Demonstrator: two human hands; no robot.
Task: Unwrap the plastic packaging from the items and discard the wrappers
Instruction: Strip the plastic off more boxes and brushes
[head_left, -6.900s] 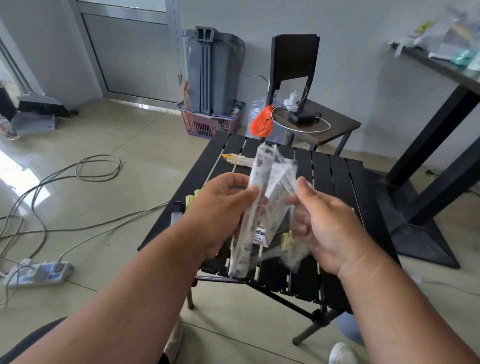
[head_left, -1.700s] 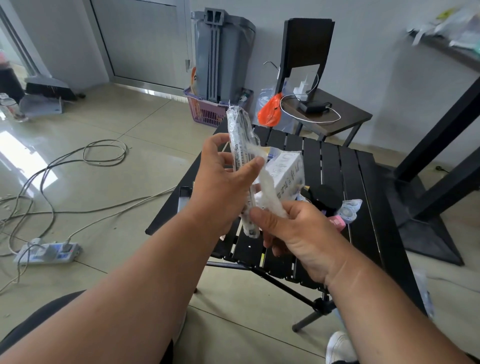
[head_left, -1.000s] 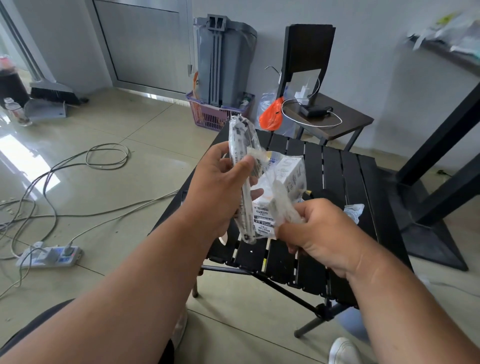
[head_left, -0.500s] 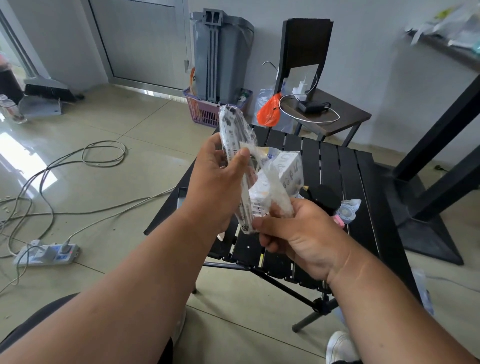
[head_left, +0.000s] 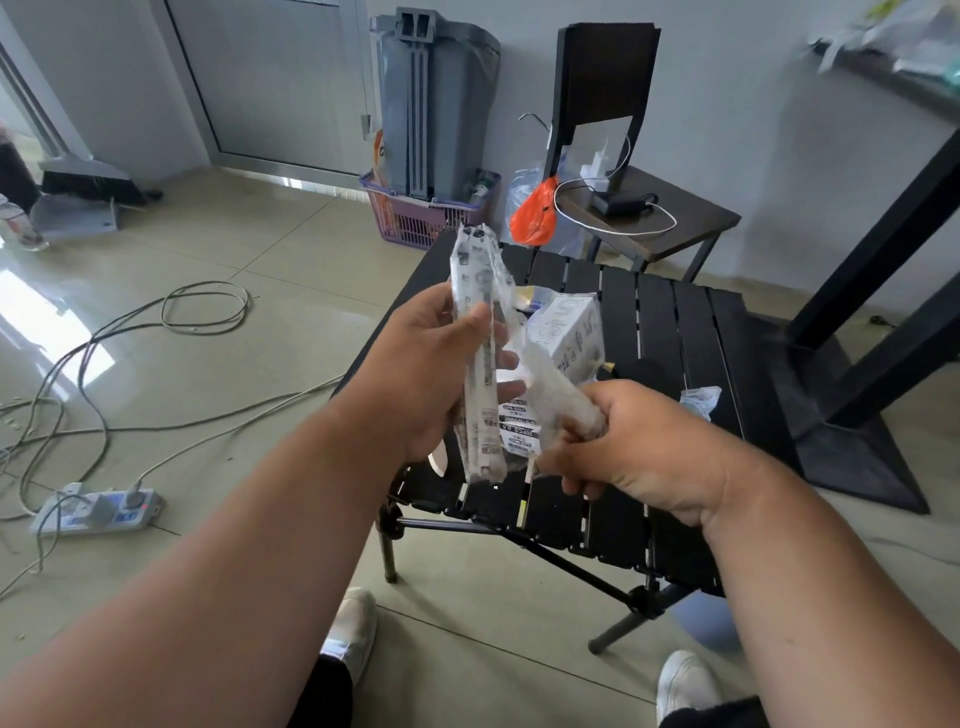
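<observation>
Gripping long packet (head_left: 480, 353) upright in left hand (head_left: 421, 374) — right hand (head_left: 639, 447) clenched round peeled clear wrapper (head_left: 556, 389), above slatted table (head_left: 675, 332).

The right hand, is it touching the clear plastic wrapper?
Touching. The head view shows the right hand gripping the bunched clear plastic wrapper in its curled fingers.

At frame centre, a long packet (head_left: 475, 332) is white with black print, and the film (head_left: 553, 387) stretched from it is clear and cloudy white; just right of it a white box (head_left: 571, 332) carries grey lettering and black-and-white labels. The slatted table (head_left: 670, 332) is black, with an orange bag (head_left: 532, 215) hanging above it in the upper middle. Upper centre, a grey bin (head_left: 434, 104) stands in a purple basket (head_left: 415, 218), on beige floor tiles (head_left: 291, 228) crossed by grey cables (head_left: 202, 312) at left.
</observation>
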